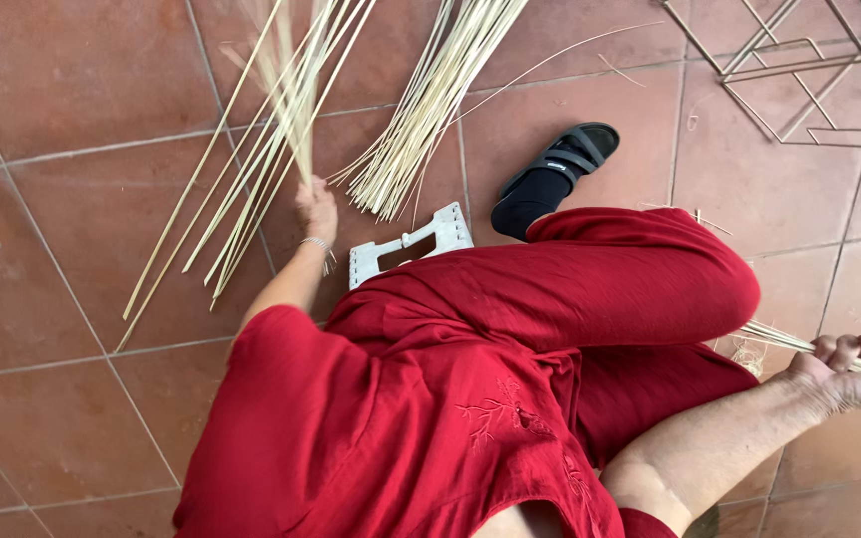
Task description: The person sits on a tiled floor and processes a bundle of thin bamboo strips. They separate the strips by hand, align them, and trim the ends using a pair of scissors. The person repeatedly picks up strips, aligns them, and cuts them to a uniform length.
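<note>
Two hands work: left hand (317, 209) clenched round one bundle of reeds (271, 130); right hand (854, 369), fingers curled, grips another reed bundle (779, 339). One sandal (555, 174), one stool (409, 245).

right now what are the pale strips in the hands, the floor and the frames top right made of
Strips: thin, pale cream, matte, bending freely, probably split bamboo or rattan; the left hand and right hand each grip some. Floor: reddish-brown matte tiles with grout lines, likely terracotta. Frames: thin, straight grey rods, apparently metal wire.
</note>
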